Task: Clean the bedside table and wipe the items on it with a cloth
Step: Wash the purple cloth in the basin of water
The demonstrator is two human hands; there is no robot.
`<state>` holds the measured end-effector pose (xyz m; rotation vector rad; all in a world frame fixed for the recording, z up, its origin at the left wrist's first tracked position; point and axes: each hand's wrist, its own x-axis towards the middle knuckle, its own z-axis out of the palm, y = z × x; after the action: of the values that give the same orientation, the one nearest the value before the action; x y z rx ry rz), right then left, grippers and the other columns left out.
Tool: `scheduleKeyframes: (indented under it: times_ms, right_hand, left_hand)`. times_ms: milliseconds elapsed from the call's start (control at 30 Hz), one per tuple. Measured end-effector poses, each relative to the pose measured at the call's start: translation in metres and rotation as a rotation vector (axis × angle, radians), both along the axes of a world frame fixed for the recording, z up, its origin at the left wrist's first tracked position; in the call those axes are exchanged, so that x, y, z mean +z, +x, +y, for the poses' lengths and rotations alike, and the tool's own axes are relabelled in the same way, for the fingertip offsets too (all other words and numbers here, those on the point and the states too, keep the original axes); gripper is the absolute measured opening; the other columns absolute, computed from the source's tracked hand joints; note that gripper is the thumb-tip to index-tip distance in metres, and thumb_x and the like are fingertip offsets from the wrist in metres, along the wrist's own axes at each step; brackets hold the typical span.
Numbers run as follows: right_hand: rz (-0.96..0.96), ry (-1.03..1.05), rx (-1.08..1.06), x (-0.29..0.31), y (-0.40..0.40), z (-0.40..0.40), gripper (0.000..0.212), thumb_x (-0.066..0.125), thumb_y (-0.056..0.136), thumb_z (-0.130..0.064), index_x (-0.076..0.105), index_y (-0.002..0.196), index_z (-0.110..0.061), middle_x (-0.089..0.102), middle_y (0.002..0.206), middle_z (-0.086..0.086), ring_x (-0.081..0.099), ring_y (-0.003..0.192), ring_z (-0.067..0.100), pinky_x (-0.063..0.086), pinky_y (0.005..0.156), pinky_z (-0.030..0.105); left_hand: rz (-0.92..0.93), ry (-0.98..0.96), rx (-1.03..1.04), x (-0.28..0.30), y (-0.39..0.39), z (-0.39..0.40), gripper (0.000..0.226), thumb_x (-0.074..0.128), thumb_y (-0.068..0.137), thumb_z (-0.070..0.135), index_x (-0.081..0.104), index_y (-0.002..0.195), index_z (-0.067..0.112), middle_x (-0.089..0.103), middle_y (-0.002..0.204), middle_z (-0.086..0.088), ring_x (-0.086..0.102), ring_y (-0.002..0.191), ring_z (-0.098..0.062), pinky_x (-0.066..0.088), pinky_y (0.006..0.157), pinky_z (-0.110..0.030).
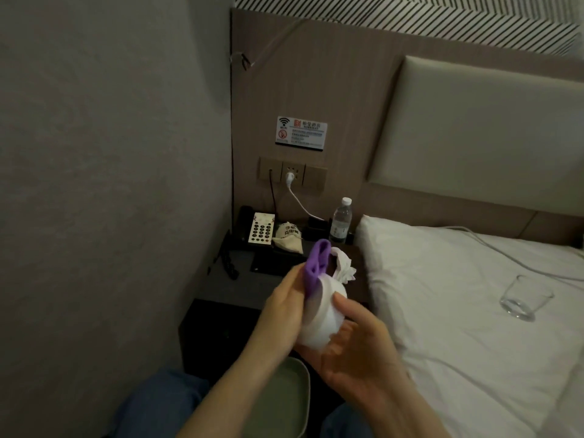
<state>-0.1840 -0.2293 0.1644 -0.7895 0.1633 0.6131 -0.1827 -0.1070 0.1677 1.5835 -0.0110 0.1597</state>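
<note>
Above the dark bedside table (218,279) I hold a white round container (322,314) with a crumpled white tissue (345,267) sticking out of its top. My right hand (357,352) cradles it from below, thumb on its side. My left hand (281,314) holds a purple cloth (316,263) against the container's left face. On the table stand a telephone with a white keypad (260,230), a small printed cloth bag (287,238) and a clear water bottle (341,221).
A black tray (316,224) sits at the table's back, with a white cable (300,203) running up to the wall socket. An empty glass (524,300) lies on the white bed at right. A pale green basin (284,390) sits below my hands. The wall is close on the left.
</note>
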Motion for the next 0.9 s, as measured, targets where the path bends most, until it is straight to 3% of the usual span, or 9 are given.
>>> scheduleKeyframes:
  times_ms: [33, 100, 267, 433, 500, 567, 700, 800, 900]
  right_hand:
    - [-0.001, -0.032, -0.016, 0.001, 0.001, 0.0, 0.065, 0.09, 0.042, -0.012, 0.073, 0.102, 0.005, 0.071, 0.1, 0.022, 0.071, 0.084, 0.037, 0.058, 0.081, 0.046]
    - [0.013, -0.036, -0.025, 0.003, 0.007, 0.001, 0.058, 0.087, 0.049, -0.019, 0.074, 0.1, 0.006, 0.07, 0.106, 0.023, 0.07, 0.091, 0.038, 0.056, 0.086, 0.047]
    - [0.11, 0.117, 0.016, 0.006, 0.02, 0.011, 0.053, 0.078, 0.07, -0.031, 0.071, 0.112, 0.0, 0.064, 0.121, 0.023, 0.063, 0.111, 0.036, 0.049, 0.098, 0.043]
    - [0.244, 0.244, -0.013, -0.006, 0.035, 0.028, 0.027, 0.071, 0.074, -0.026, 0.073, 0.091, -0.005, 0.073, 0.087, 0.012, 0.072, 0.069, 0.027, 0.06, 0.061, 0.033]
    - [0.241, 0.222, 0.009, -0.014, 0.038, 0.034, 0.028, 0.072, 0.074, -0.026, 0.074, 0.087, -0.001, 0.073, 0.089, 0.015, 0.072, 0.071, 0.03, 0.059, 0.064, 0.034]
    - [0.195, 0.202, 0.063, -0.018, 0.041, 0.038, 0.038, 0.077, 0.068, -0.025, 0.074, 0.09, 0.006, 0.07, 0.097, 0.02, 0.071, 0.08, 0.034, 0.058, 0.073, 0.038]
    - [0.149, 0.059, 0.02, -0.034, 0.065, 0.048, 0.051, 0.083, 0.059, -0.025, 0.072, 0.092, 0.013, 0.07, 0.094, 0.024, 0.071, 0.079, 0.035, 0.059, 0.065, 0.038]
    - [0.014, -0.292, 0.027, -0.056, 0.084, 0.061, 0.054, 0.083, 0.061, -0.032, 0.068, 0.097, 0.005, 0.069, 0.079, 0.012, 0.063, 0.069, 0.022, 0.05, 0.061, 0.027]
    - [-0.171, -0.692, 0.053, -0.082, 0.105, 0.073, 0.068, 0.083, 0.05, -0.046, 0.069, 0.102, -0.005, 0.073, 0.096, 0.012, 0.07, 0.083, 0.022, 0.055, 0.065, 0.03]
  left_hand:
    - [0.04, -0.066, -0.023, 0.0, 0.003, 0.003, 0.028, 0.043, 0.101, 0.027, 0.065, 0.107, 0.044, 0.073, 0.09, 0.013, 0.068, 0.087, -0.002, 0.052, 0.076, -0.022]
    - [-0.008, -0.073, -0.039, 0.0, 0.002, 0.01, 0.026, 0.046, 0.099, 0.026, 0.067, 0.105, 0.041, 0.073, 0.094, 0.013, 0.069, 0.088, -0.003, 0.054, 0.073, -0.018]
    - [-0.256, 0.016, 0.033, -0.01, -0.002, 0.028, 0.038, 0.049, 0.097, 0.005, 0.062, 0.121, 0.031, 0.067, 0.116, 0.016, 0.06, 0.112, -0.001, 0.05, 0.093, -0.021]
    - [-0.448, 0.405, 0.017, -0.028, -0.005, 0.014, 0.043, 0.047, 0.096, 0.025, 0.048, 0.136, 0.039, 0.038, 0.148, 0.019, 0.035, 0.137, 0.0, 0.032, 0.113, -0.028]
    - [-0.437, 0.419, 0.073, -0.032, 0.004, 0.019, 0.043, 0.042, 0.098, 0.031, 0.044, 0.138, 0.046, 0.039, 0.147, 0.021, 0.037, 0.136, -0.001, 0.036, 0.111, -0.032]
    - [-0.357, 0.293, 0.089, -0.036, 0.014, 0.027, 0.039, 0.037, 0.101, 0.034, 0.045, 0.136, 0.049, 0.048, 0.14, 0.02, 0.045, 0.13, 0.0, 0.041, 0.107, -0.031]
    - [-0.149, 0.05, 0.038, -0.052, 0.033, 0.039, 0.034, 0.041, 0.099, 0.03, 0.055, 0.126, 0.047, 0.065, 0.119, 0.017, 0.061, 0.11, -0.001, 0.051, 0.087, -0.019]
    - [0.102, -0.133, 0.144, -0.068, 0.053, 0.045, 0.025, 0.045, 0.098, 0.033, 0.066, 0.112, 0.032, 0.074, 0.095, 0.006, 0.071, 0.088, -0.011, 0.055, 0.068, -0.019]
    - [0.393, -0.422, 0.234, -0.088, 0.072, 0.053, 0.025, 0.047, 0.098, 0.031, 0.068, 0.101, 0.018, 0.075, 0.084, -0.009, 0.073, 0.078, -0.022, 0.057, 0.06, -0.03]
